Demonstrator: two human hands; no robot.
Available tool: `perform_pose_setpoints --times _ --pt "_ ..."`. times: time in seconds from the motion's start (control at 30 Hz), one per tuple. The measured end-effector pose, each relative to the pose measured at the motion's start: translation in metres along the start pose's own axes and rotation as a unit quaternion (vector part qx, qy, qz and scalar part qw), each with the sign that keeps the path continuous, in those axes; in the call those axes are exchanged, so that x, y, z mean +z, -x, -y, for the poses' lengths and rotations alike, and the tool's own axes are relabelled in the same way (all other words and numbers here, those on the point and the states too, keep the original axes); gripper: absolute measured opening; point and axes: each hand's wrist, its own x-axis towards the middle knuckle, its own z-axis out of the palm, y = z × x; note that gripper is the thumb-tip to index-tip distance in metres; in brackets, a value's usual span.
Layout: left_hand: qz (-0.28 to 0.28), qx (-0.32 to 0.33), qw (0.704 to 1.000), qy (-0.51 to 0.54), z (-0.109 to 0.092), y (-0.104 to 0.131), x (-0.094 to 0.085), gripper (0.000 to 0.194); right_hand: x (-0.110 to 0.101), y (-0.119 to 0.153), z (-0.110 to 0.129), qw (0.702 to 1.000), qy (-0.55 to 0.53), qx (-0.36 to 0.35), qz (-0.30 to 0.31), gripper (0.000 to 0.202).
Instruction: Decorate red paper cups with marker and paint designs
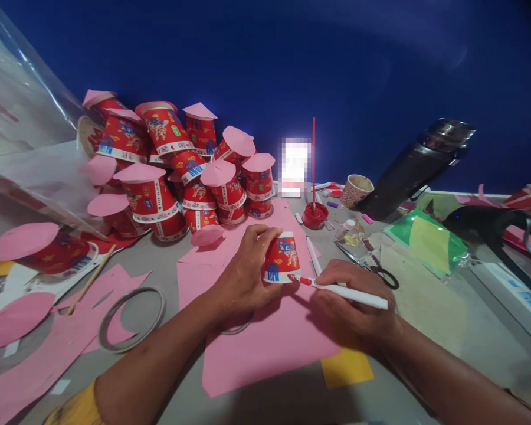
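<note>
Head view: a small red paper cup sits in the left hand, wide rim toward the near side, over the pink paper. That hand's fingers bend around its far end and left side while the thumb braces the near rim — a loose pinch between the two. The right hand pinches a white marker between thumb and fingers, its red tip at the cup's white band. Far left stand the piled cups; scissors lie to the right. The cup looks very light and thin-walled, likely to dent or roll if squeezed midway, so the firmer rim and base seem the best grip — lightly, clear of any wet ink.
</note>
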Motion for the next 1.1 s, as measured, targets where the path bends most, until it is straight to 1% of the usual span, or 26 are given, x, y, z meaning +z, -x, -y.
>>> perform_pose_setpoints --times 0.23,0.47,0.63,0.8,1.1 --pt "0.002 0.008 1.0 0.0 0.0037 -0.0004 -0.0002 0.083 0.0008 0.0044 -0.0018 1.0 -0.015 0.017 -0.004 0.011" --pt "0.006 0.006 1.0 0.002 0.0017 -0.0004 -0.0005 0.083 -0.0003 -0.0013 -0.0003 1.0 -0.009 -0.008 -0.008 0.012" --pt "0.006 0.004 1.0 -0.002 0.0009 -0.0001 -0.0003 0.083 -0.0001 -0.001 -0.0011 1.0 -0.007 0.012 -0.004 0.01" --pt "0.01 0.013 1.0 -0.006 0.0053 -0.001 -0.0001 0.084 -0.0001 0.002 -0.001 0.999 -0.011 0.032 0.007 0.006" --pt "0.011 0.004 1.0 0.0 0.0025 0.0006 0.0 0.083 0.0001 -0.0002 0.0004 1.0 -0.004 0.002 -0.012 0.013"
